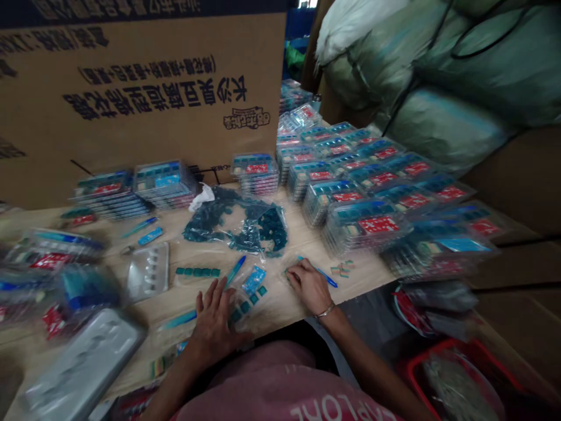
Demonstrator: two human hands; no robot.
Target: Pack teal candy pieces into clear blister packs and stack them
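Note:
My left hand (215,318) lies flat on the wooden table (307,245), fingers stretched out, over small teal tiles (248,303) and beside a blue pen (235,271). My right hand (309,285) rests near the table's front edge with fingers curled, pinching at a small clear packet; another blue pen (324,273) lies just beside it. What the fingers hold is too small to name. A row of teal tiles (197,272) sits left of the first pen. A clear bag of dark teal tiles (245,225) lies in the middle.
Stacks of clear blister packs (372,193) fill the right side, more packs (135,190) stand at the back left. A big cardboard box (140,93) walls the rear. Empty plastic trays (149,272) lie left. Large wrapped sacks (447,76) loom right; a red basket (456,380) sits below.

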